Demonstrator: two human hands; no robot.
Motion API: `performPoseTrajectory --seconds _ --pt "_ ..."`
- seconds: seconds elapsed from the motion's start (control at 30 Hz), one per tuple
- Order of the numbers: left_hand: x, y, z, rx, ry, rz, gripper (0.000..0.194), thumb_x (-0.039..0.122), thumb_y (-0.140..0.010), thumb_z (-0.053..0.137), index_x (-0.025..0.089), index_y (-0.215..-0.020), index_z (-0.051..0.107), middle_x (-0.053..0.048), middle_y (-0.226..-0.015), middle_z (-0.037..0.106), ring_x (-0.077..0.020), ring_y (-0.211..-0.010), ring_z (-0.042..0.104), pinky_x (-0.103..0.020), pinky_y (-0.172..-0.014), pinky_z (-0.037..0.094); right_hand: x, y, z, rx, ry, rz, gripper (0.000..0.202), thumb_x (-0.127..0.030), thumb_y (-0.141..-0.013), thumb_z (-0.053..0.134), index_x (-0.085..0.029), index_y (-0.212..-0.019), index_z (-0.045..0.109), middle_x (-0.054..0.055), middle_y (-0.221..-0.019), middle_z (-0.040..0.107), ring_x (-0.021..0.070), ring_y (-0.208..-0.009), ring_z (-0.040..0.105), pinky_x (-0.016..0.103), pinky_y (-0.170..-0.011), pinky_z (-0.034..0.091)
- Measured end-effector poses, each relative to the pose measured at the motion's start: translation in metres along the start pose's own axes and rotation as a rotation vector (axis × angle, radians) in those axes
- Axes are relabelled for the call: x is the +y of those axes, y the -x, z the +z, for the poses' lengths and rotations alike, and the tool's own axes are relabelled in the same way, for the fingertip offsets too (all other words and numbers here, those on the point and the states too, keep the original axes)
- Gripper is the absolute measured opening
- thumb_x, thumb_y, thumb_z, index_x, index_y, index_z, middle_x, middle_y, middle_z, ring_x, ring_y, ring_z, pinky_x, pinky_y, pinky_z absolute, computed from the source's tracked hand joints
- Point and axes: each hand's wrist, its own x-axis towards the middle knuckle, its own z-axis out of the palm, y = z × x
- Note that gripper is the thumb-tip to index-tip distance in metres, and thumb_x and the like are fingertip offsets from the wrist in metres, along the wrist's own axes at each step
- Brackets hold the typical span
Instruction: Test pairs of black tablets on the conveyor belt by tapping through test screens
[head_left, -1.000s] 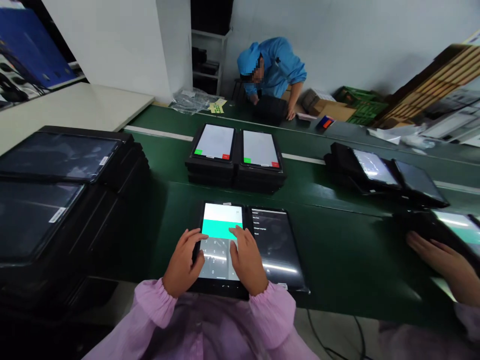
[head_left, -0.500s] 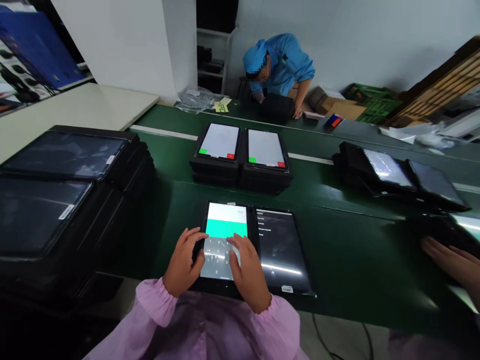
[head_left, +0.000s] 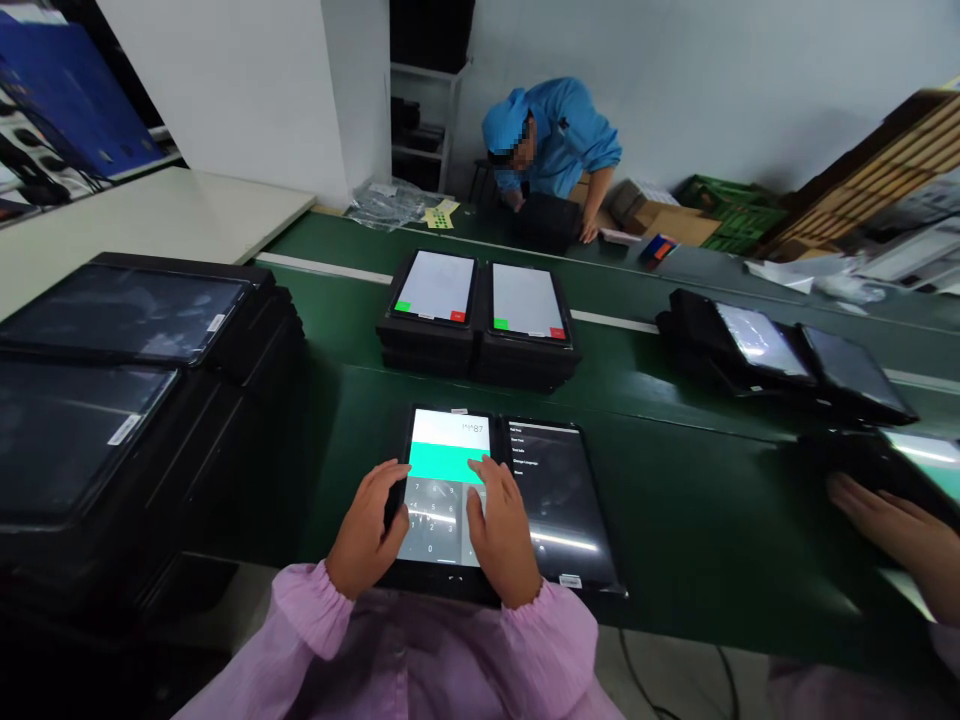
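A tablet with a lit calculator screen lies on the green table in front of me; its white strip reads "^!^!^87" or similar. My left hand rests at its left edge, fingers apart. Over the right part of the screen is my right hand, its fingers spread and holding nothing; whether a fingertip touches the glass I cannot tell. Close beside it on the right lies a second tablet showing a dark menu.
Two stacks bear tablets with white screens. Dark tablets are piled at left. More tablets lie at right, near another person's hand. A person in blue leans over the far side.
My right hand has shifted right and slightly up, off the number keys. The characters in the calculator's white strip have changed. The view has shifted slightly.
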Motion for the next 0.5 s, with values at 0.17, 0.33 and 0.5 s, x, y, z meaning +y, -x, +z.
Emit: performPoseTrajectory --seconds 0.17,0.33,0.5 --pt "-0.013 0.005 0.008 0.055 0.097 -0.106 0.043 0.021 -0.096 0.041 0.022 -0.139 0.039 -0.013 -0.145 0.045 -0.0259 -0.138 0.042 -0.053 -0.115 0.036 -0.001 0.001 -0.002 0.019 0.012 0.045 0.032 -0.02 -0.1 0.035 -0.016 -0.126 0.053 0.015 -0.123 0.062 0.0274 -0.126 0.051 0.06 -0.11 0.037" --pt "-0.02 0.007 0.013 0.073 0.134 -0.12 0.039 0.025 -0.098 0.04 0.022 -0.137 0.041 -0.012 -0.146 0.045 -0.0243 -0.138 0.041 -0.051 -0.116 0.034 -0.003 0.0 -0.003 -0.002 -0.005 0.017 0.032 -0.02 -0.101 0.035 -0.016 -0.128 0.052 0.015 -0.124 0.061 0.0272 -0.13 0.048 0.059 -0.11 0.039" --pt "-0.022 0.004 0.012 0.085 0.144 -0.139 0.038 0.027 -0.099 0.04 0.022 -0.136 0.042 -0.012 -0.146 0.046 -0.0247 -0.138 0.042 -0.05 -0.116 0.035 0.004 -0.001 -0.01 -0.015 -0.05 0.005 0.033 -0.019 -0.1 0.037 -0.017 -0.128 0.053 0.013 -0.125 0.061 0.0253 -0.13 0.048 0.056 -0.112 0.037"
